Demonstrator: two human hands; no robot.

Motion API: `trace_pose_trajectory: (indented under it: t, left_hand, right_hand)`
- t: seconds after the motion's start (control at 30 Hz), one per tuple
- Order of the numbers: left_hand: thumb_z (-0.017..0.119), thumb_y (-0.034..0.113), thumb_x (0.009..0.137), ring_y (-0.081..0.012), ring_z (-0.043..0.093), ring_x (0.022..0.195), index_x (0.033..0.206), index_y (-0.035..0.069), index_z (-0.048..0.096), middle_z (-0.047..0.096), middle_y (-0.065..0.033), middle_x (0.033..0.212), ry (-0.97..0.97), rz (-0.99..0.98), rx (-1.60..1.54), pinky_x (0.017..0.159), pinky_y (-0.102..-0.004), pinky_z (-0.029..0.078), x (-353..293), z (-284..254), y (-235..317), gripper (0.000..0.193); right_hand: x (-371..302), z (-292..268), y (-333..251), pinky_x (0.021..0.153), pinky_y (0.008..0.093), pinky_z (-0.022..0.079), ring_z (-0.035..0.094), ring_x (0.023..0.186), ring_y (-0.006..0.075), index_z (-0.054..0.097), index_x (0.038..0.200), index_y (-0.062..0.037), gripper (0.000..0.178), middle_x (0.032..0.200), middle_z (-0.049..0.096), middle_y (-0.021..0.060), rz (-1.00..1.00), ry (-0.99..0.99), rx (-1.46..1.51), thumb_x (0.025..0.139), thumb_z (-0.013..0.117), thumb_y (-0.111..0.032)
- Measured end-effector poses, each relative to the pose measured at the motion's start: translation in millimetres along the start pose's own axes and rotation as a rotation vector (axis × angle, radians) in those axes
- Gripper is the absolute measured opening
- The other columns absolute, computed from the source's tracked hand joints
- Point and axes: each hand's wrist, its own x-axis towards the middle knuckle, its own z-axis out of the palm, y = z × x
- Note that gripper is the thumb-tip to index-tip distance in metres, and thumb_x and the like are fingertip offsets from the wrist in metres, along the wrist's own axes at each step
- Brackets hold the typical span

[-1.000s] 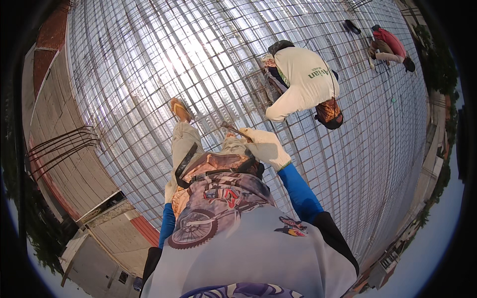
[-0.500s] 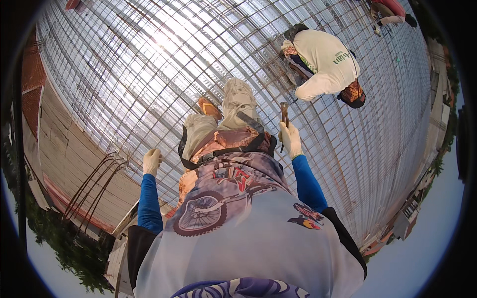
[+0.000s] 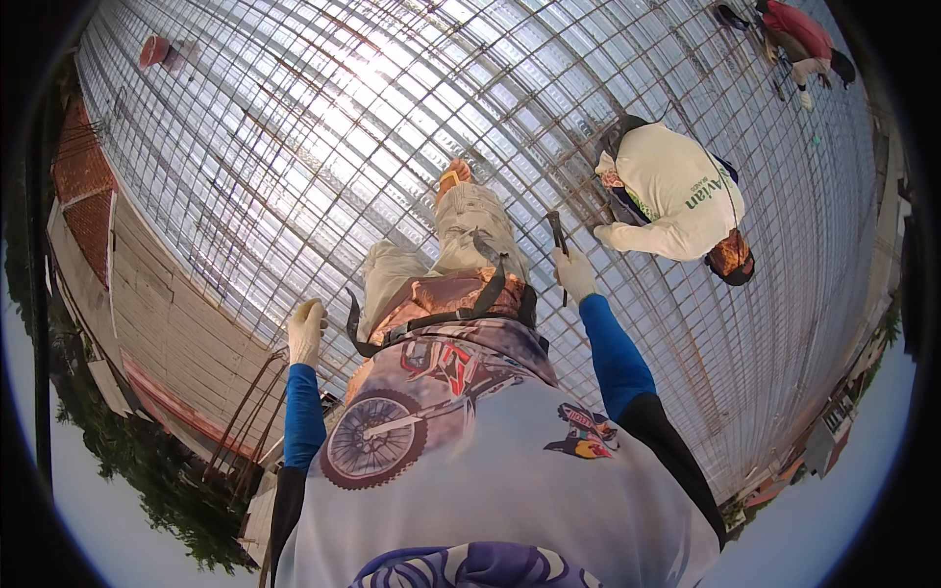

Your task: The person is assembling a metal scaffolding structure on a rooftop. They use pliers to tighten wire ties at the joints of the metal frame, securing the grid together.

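My right hand [image 3: 575,273], in a pale work glove, is closed around a pair of dark, slim pincers [image 3: 557,230]. Their head points away from me above the steel mesh, and the handle ends stick out below my fist. On the left, my gloved left hand [image 3: 307,331] hangs beside my hip with its fingers curled in. Whether anything is inside it cannot be seen. Beneath both hands spreads a grid of reinforcing bars [image 3: 392,142] over shiny ribbed metal decking [image 3: 284,171].
A person in a cream shirt [image 3: 676,186] bends over the mesh, ahead to the right. Farther off at the upper right, another person in red [image 3: 799,29] crouches. A reddish bucket [image 3: 154,52] stands far left. Bent rebar ends [image 3: 245,407] rise near a tiled roof [image 3: 186,304] on the left.
My forward foot has moved ahead over the mesh. The person in cream now appears farther right and lower in view, and more of the bucket shows. The pincers stay in my right hand.
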Motion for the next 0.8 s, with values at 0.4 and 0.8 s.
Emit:
trace_pose_trajectory:
  t: [0.4, 0.8]
  left_hand:
    - [0.064, 0.042, 0.104, -0.0212, 0.073, 0.092, 0.126, -0.003, 0.075, 0.080, -0.0147, 0.102, -0.288, -0.027, 0.215, 0.080, -0.0326, 0.054, 119, -31, 24, 0.051]
    - [0.062, 0.030, 0.099, -0.0172, 0.069, 0.068, 0.115, -0.003, 0.078, 0.076, -0.0092, 0.088, -0.242, 0.044, 0.040, 0.061, -0.0336, 0.053, 350, -153, 266, 0.040]
  right_hand:
    - [51, 4, -343, 0.065, 0.0351, 0.049, 0.061, 0.069, 0.0156, 0.072, 0.114, -0.0039, 0.041, 0.073, 0.065, 0.0060, -0.398, 0.170, 0.082, 0.105, 0.065, -0.043]
    - [51, 104, -318, 0.050, 0.0383, 0.047, 0.064, 0.053, 0.0216, 0.067, 0.102, -0.0091, 0.031, 0.065, 0.065, 0.0092, 0.265, 0.120, 0.300, 0.105, 0.060, -0.040]
